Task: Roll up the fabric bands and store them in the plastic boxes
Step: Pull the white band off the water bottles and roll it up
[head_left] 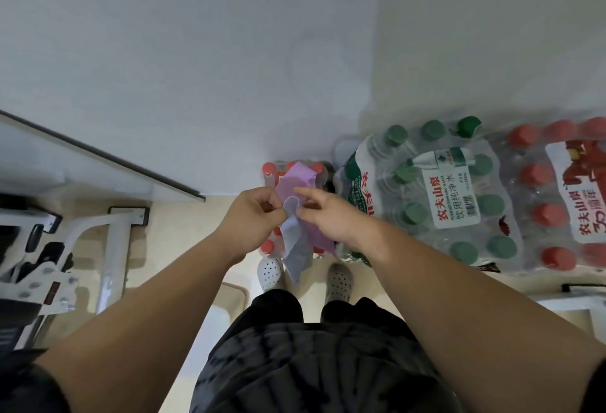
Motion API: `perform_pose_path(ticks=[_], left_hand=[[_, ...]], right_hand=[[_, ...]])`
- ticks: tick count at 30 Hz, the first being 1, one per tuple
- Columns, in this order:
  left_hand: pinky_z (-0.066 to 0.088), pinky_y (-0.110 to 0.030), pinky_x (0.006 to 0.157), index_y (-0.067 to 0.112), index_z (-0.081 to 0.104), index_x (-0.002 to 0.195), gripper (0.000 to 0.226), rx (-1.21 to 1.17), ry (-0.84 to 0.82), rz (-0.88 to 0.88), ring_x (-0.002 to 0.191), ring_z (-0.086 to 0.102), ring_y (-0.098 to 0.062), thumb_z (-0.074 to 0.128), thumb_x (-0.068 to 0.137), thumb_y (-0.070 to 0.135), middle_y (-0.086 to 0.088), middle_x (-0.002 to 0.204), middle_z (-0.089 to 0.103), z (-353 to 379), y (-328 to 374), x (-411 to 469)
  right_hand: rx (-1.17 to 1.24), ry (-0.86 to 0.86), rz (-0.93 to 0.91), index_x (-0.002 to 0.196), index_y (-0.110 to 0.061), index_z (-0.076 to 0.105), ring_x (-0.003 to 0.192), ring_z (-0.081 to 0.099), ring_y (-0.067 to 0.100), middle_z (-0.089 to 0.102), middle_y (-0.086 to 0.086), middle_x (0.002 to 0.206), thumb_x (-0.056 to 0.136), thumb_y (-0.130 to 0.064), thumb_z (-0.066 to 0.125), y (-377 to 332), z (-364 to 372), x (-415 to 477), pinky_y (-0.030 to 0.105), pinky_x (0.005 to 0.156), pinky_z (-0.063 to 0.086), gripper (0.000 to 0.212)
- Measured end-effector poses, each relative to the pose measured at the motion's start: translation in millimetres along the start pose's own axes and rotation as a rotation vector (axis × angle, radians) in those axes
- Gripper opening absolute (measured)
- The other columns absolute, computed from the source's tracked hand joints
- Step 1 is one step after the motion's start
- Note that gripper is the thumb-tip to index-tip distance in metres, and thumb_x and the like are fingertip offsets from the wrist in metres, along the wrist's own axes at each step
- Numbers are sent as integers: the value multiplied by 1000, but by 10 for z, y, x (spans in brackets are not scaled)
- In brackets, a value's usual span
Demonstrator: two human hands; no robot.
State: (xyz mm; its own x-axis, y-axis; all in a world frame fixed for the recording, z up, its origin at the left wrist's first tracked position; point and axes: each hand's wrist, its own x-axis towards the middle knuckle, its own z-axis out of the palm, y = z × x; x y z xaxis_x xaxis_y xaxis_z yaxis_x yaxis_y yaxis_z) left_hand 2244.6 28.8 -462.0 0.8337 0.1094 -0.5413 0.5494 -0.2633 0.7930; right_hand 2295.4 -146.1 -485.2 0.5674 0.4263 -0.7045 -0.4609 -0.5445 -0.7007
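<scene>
I stand and look down at my two hands, which meet in front of me. My left hand (254, 219) pinches the top of a pale blue-grey fabric band (294, 250) that hangs down toward my feet. Behind it a purple fabric band (296, 180) sticks up and drapes to the right. My right hand (324, 216) has its fingers on the curled top of the bands; which band it grips I cannot tell. No plastic box is in sight.
A small pack of red-capped bottles (269, 170) stands on the floor under the bands. To the right sit a green-capped water pack (426, 189) and a red-capped water pack (557, 199). A white table edge (98, 157) and a white metal frame (111, 248) are at the left.
</scene>
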Motion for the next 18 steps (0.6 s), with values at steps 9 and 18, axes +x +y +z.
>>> perform_pose_path(ticks=[9,18], left_hand=[[37,-37,70,17,58,67,22,-135,-17,-17,68,43,-20,65,86,7,-10,71,49,72,70,-154],[34,-41,69,6,56,84,16,-231,6,81,73,40,-23,59,92,20,-11,79,46,231,289,-485]], right_hand=[[0,111,-86,81,-22,68,58,54,18,57,-1,70,93,-29,69,58,-133,-348,33,50,47,14],[62,50,-225,105,-17,71,86,70,24,75,17,94,85,-6,77,-120,-354,-987,47,84,59,24]])
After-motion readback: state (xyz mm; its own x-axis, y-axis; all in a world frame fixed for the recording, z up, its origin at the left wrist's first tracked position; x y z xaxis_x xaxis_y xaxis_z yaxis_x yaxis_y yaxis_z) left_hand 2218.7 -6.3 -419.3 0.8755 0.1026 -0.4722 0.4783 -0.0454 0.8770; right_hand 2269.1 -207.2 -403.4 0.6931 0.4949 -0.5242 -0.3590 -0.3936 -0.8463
